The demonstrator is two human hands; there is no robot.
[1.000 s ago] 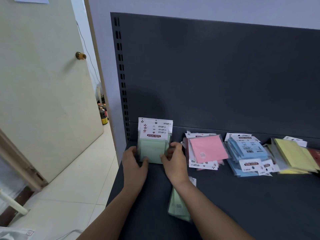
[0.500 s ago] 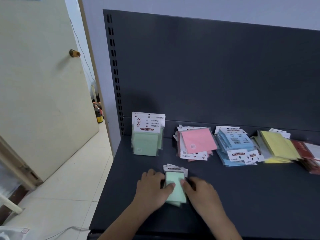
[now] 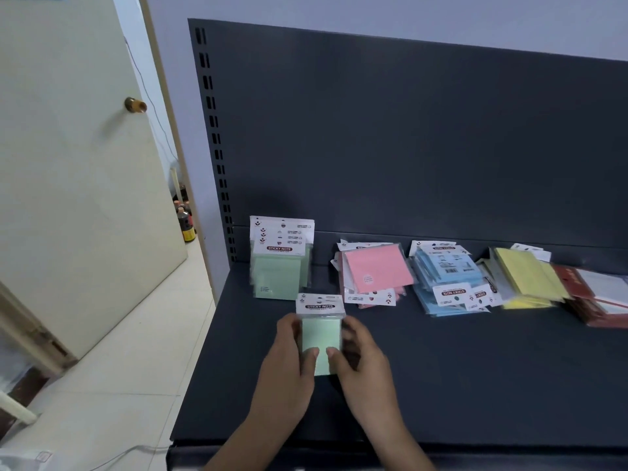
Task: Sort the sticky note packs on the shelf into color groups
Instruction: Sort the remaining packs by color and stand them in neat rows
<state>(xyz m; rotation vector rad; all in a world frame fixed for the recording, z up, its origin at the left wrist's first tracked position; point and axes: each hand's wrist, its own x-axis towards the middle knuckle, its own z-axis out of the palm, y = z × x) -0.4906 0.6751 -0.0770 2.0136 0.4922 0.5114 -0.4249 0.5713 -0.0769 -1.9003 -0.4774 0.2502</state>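
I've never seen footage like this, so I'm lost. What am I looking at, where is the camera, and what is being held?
There is no machine: these are a person's two bare hands. The view comes from a camera worn on the person's head, looking forward and down. The left hand and right hand grip a green sticky note pack, perhaps several stacked, over a dark shelf. At the back stand upright green packs; rightward lie a pink pile, a blue pile, a yellow pile and red-edged items.
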